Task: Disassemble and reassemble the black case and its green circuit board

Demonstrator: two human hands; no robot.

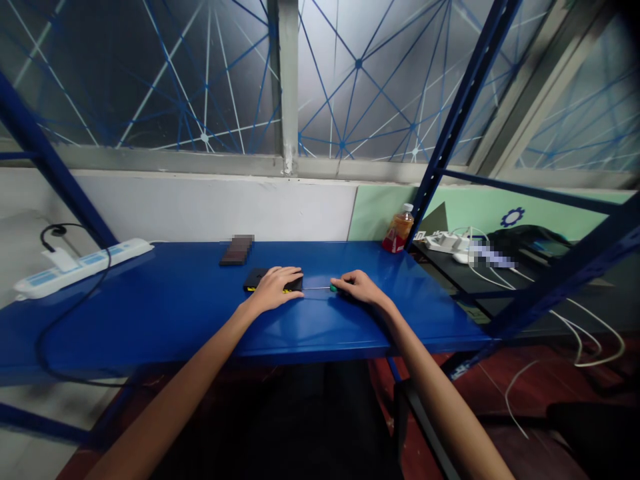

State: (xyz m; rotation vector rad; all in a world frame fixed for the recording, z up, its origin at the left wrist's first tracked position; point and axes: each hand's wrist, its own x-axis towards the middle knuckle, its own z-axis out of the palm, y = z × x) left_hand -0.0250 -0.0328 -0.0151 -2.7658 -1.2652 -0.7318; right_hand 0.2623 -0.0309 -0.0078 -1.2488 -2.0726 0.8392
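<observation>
My left hand (273, 288) grips the right part of a flat black router (255, 277) with yellow ports along its near edge. The fingers reach over its top and the thumb lies at the near right side, so much of the router is covered. To the right, my right hand (361, 287) is closed around the green handle of a screwdriver (333, 288). Its thin metal shaft points left at the router's right side. Whether the tip touches the router I cannot tell.
Behind the router lies a dark, partly blurred slab (237, 251) on the blue table (170, 293). A drink bottle (399, 230) stands at the back right by the blue post. A white power strip (85, 267) with a black cable is at the left; a dark side table (475, 280) holds chargers and cables.
</observation>
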